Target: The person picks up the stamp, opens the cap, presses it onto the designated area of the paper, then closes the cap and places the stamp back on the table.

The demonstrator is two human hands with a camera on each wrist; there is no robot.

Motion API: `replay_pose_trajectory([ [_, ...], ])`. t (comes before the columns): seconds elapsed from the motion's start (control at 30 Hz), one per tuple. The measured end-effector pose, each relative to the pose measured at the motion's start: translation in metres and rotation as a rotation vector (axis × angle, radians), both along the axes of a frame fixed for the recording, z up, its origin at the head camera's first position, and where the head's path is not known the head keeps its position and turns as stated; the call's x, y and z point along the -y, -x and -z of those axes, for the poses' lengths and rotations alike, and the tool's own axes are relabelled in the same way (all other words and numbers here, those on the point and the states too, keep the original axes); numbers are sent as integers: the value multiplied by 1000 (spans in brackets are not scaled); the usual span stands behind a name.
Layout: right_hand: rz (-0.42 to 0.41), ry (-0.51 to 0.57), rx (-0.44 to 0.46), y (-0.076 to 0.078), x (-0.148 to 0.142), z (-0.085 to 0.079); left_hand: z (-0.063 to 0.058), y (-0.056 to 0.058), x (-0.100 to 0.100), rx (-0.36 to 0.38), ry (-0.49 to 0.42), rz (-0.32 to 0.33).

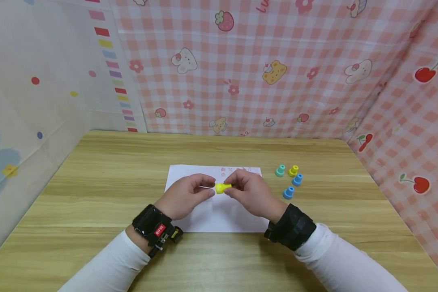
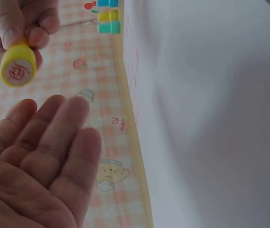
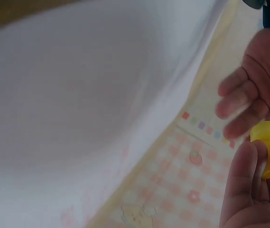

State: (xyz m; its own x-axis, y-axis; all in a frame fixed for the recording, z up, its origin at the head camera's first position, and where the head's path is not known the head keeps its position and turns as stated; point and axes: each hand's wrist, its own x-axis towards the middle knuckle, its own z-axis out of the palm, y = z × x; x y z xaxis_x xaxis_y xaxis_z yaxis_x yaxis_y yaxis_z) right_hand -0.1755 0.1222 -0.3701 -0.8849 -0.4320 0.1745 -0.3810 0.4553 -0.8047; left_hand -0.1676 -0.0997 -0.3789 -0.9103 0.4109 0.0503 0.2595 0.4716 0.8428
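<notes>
My right hand (image 1: 253, 196) pinches a small yellow toy stamp (image 1: 222, 188) by its narrow handle, above a white sheet of paper (image 1: 222, 221). In the left wrist view the stamp's round face (image 2: 18, 72) shows a red design and no cap. Close to the stamp's wide end is my left hand (image 1: 184, 196), its fingers loosely bent and holding nothing that I can see. A small gap appears between its fingertips and the stamp. Small red prints (image 1: 223, 169) mark the paper's far edge, partly hidden behind the right hand.
Right of the paper stand a teal stamp (image 1: 280, 170), a yellow stamp (image 1: 293, 170) and two blue stamps (image 1: 288, 192). They rest on a wood-grain table (image 1: 106, 182). Patterned cloth (image 1: 241, 101) hangs behind the table and along both sides.
</notes>
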Motion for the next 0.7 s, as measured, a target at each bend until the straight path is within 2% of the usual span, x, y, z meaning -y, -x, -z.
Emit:
replay_pose_trajectory([
  [0.13,21,-48,-1,1,-13,-8,-1,0,1,-43,100,-33],
  [0.3,83,-177,8,3,-39,-20,2,3,4,-91,254,-74],
  [0.43,134,-284,-38,8,-63,-25,4,6,8,-108,348,-91],
  [0.57,166,-380,-91,14,-85,-27,3,7,11,-124,395,-87],
  [0.7,164,-453,-101,19,-104,-29,1,7,15,-121,421,-87],
])
